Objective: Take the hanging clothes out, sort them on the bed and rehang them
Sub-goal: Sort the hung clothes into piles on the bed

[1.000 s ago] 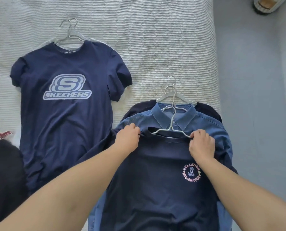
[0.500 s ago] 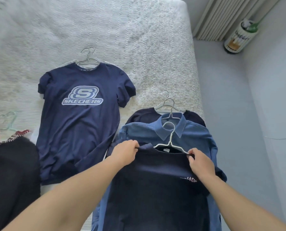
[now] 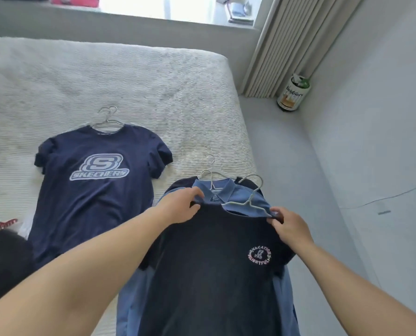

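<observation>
White ribbed bedspread (image 3: 105, 76) fills the head view, grey floor at three o'clock. Both hands grip the dark navy T-shirt with a round pink chest print (image 3: 216, 275) by its shoulders: left hand (image 3: 185, 204) at ten o'clock of the collar, right hand (image 3: 288, 226) at two o'clock, pinching cloth and white wire hanger (image 3: 248, 202). Underneath lies a blue collared shirt (image 3: 226, 190). Navy Skechers T-shirt (image 3: 97, 180) lies flat at nine o'clock.
</observation>
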